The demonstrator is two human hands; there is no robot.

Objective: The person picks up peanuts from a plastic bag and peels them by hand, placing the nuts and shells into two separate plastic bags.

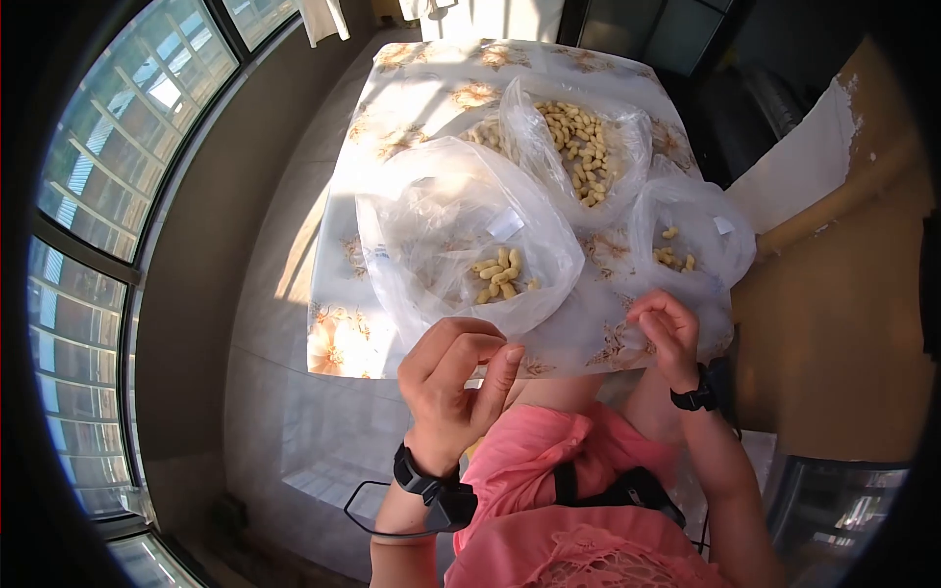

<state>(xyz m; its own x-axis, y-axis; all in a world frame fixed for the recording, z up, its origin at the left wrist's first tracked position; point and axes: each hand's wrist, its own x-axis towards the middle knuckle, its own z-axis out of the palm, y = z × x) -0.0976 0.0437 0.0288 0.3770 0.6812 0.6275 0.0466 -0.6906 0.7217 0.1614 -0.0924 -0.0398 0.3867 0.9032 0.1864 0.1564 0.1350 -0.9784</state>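
Observation:
My left hand [456, 377] is raised above the table's near edge, in front of a large clear plastic bag [402, 216]. Its fingers curl in and meet the thumb; anything between them is hidden. Several unshelled peanuts [502, 274] lie in that bag, beside a white label. Over the table's right front corner is my right hand [669, 338], its fingers bent toward the thumb, and whether it pinches something I cannot make out. Just beyond it sits a smaller clear plastic bag [691, 220] with a few peanuts [674, 259] at the bottom.
A third clear bag [627, 147] at the back holds a large heap of peanuts [583, 142]. A flowered tablecloth [338, 338] covers the table. Windows [118, 127] line the left wall, and a brown board [823, 353] stands at the right.

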